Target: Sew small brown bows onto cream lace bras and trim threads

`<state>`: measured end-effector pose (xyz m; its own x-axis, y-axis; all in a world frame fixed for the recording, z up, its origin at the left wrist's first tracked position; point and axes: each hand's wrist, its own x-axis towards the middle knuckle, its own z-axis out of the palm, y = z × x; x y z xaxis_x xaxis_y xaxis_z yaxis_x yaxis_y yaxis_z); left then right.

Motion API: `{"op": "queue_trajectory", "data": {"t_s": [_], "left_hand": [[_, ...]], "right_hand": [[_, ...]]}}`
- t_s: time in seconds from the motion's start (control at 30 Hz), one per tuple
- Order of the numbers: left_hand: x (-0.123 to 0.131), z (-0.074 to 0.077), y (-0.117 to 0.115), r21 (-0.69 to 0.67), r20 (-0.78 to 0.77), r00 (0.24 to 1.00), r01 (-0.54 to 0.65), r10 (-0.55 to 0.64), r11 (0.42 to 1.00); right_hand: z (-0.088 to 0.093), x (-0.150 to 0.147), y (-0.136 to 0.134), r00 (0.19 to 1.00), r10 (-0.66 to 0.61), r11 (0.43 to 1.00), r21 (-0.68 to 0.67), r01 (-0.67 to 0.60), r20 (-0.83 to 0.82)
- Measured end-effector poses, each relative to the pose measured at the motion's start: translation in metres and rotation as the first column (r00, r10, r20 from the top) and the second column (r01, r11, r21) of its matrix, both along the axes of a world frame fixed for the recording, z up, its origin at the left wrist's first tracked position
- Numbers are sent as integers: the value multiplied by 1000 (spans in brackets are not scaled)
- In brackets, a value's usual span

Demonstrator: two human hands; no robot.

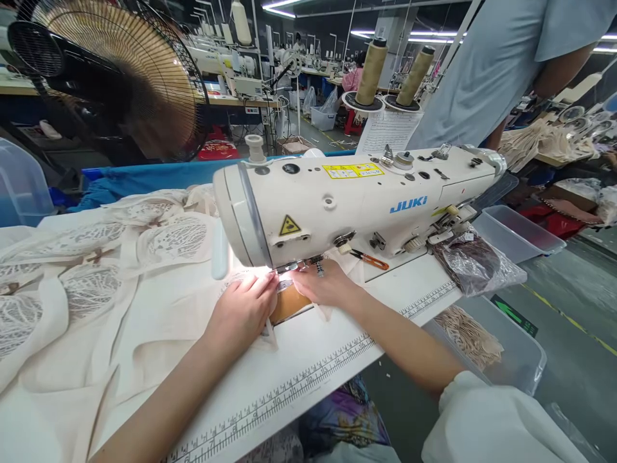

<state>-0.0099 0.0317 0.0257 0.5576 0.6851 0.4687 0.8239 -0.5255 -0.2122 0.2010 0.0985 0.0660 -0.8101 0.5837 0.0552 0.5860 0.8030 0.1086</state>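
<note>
A white JUKI sewing machine (357,199) stands across the table, its lamp lighting the needle area. A sheer beige lace bra (231,281) lies partly under the presser foot (301,265), mostly covered by my hands. My left hand (245,305) is left of the foot, fingers together and closed on the fabric edge. On the other side, close to the foot, my right hand (325,283) pinches the same fabric; its fingertips are partly hidden by the machine. Between my hands shows a tan plate (289,302). Orange-handled thread snips (370,259) lie behind my right hand.
Several beige lace bras (96,283) cover the table's left side. A ruler strip (299,392) runs along the front edge. At right are a plastic bag (482,263) and a bin of beige straps (470,334). Behind are a fan (120,77), thread cones (372,71) and a standing person (486,71).
</note>
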Motion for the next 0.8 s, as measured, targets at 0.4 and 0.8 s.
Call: {"op": "queue_trajectory", "data": {"t_s": [0.4,0.8], "left_hand": [[-2,0,1,-82,11,1000,-27,28,996],[-4,0,0,-60,11,1000,-24,25,998]], "right_hand": [[-6,3,-1,999,13,998,61,-11,-45],[-13,5,1,996,24,997,77,-18,-87]]}}
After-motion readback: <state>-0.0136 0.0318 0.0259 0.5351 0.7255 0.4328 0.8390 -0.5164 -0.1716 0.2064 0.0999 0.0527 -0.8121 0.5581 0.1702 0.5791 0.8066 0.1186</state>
